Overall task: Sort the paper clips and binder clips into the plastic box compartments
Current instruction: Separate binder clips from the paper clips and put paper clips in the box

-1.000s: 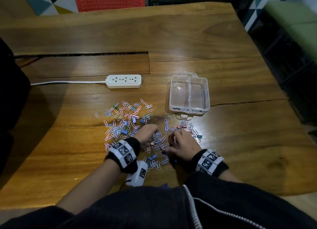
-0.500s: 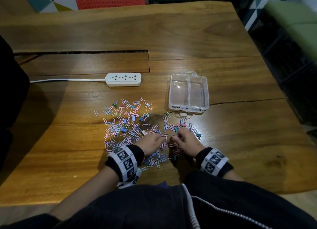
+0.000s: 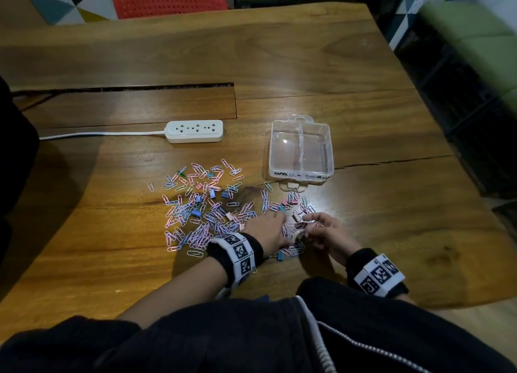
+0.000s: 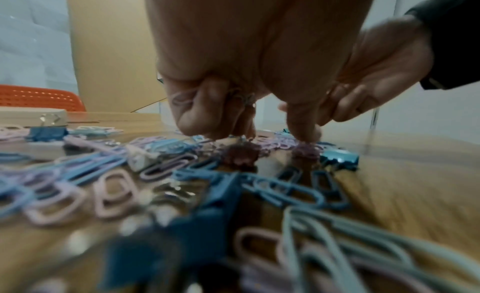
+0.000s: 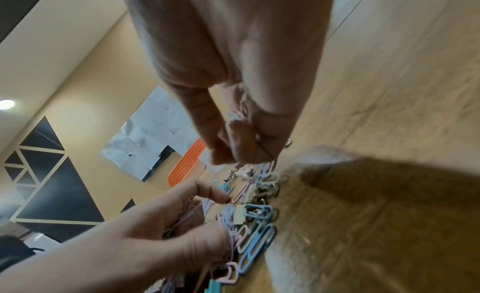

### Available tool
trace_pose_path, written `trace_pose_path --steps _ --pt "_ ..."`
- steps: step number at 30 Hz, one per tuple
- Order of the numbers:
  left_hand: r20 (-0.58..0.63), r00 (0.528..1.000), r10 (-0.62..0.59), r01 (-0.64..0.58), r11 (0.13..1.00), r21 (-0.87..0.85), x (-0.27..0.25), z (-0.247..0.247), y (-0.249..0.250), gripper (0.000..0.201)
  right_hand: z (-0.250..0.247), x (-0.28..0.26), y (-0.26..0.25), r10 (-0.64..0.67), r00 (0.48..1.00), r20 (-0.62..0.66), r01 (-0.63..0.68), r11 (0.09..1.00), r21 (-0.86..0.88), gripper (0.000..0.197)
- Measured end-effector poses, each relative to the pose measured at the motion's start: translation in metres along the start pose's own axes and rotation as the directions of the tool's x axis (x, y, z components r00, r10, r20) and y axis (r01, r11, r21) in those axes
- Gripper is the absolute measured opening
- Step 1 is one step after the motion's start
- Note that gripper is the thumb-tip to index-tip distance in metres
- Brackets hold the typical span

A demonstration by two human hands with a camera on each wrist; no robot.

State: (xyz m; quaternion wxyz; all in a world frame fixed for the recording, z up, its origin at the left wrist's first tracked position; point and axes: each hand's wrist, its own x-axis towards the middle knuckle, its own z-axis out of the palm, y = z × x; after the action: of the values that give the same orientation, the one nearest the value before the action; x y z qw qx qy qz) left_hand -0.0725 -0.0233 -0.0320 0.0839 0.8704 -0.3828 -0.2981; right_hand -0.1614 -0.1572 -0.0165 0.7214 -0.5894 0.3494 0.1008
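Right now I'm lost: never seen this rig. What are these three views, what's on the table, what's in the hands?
No machine here: a person works with bare hands, wearing a camera on the head and one on each wrist, under the patterned wristbands.

The head view looks down on a wooden table. On it lie a scatter of paper clips mixed with small binder clips, a clear plastic box with two compartments, both seemingly empty, and a white power strip.

The left wrist view looks along the left hand, fingertips down in the pile, a few paper clips curled in its fingers. The right wrist view looks along the right hand, whose fingers pinch some clips just above the pile.
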Motion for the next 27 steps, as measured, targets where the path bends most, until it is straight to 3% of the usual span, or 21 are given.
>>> trace_pose_path --steps 2,6,8,10,12,14,16,18,20,24,27 --pt "0.007 0.999 0.033 -0.033 0.998 0.054 -0.002 0.003 -0.001 0.062 -0.001 -0.002 0.002 0.016 0.999 -0.03 -0.016 1.0 -0.012 0.026" --pt "-0.012 0.998 0.066 -0.063 0.977 0.203 -0.004 0.001 0.002 0.047 -0.001 -0.006 0.003 0.009 0.998 -0.056 -0.009 1.0 0.004 0.027" --pt "0.0 0.997 0.08 -0.077 0.962 0.261 -0.006 0.002 0.003 0.04 0.0 -0.008 0.007 -0.03 0.999 -0.032 0.027 0.996 -0.09 0.024" --pt "0.011 0.996 0.083 -0.083 0.961 0.263 -0.009 0.003 0.003 0.04 0.001 -0.01 0.013 -0.082 0.997 0.004 0.08 0.951 -0.298 0.016" --pt "0.024 0.996 0.082 -0.085 0.964 0.253 -0.009 0.002 0.002 0.039 0.002 -0.01 0.021 -0.15 0.989 0.018 0.131 0.789 -0.6 0.022" --pt "0.042 0.996 0.082 -0.09 0.969 0.23 -0.01 -0.001 -0.001 0.034 0.002 -0.009 0.027 -0.195 0.98 0.028 0.125 0.505 -0.854 0.033" --pt "0.055 0.998 0.037 -0.043 0.992 0.122 -0.011 -0.006 -0.005 0.032 0.004 -0.008 0.03 -0.186 0.982 0.039 0.104 0.351 -0.931 0.046" --pt "0.083 0.995 -0.046 0.056 0.99 -0.128 -0.01 -0.015 -0.011 0.037 0.006 -0.006 0.03 -0.184 0.982 0.048 0.107 0.324 -0.94 0.056" --pt "0.116 0.989 -0.086 0.12 0.938 -0.324 -0.005 -0.029 -0.013 0.038 0.01 -0.005 0.027 -0.17 0.983 0.069 0.119 0.305 -0.945 0.054" --pt "0.169 0.974 -0.148 0.222 0.763 -0.607 0.012 -0.055 -0.018 0.027 0.017 -0.004 0.02 -0.123 0.981 0.149 0.174 0.227 -0.958 0.033" --pt "0.214 0.956 -0.201 0.291 0.574 -0.765 0.03 -0.078 -0.016 0.03 0.017 -0.005 0.017 -0.064 0.982 0.178 0.183 0.086 -0.979 0.04"
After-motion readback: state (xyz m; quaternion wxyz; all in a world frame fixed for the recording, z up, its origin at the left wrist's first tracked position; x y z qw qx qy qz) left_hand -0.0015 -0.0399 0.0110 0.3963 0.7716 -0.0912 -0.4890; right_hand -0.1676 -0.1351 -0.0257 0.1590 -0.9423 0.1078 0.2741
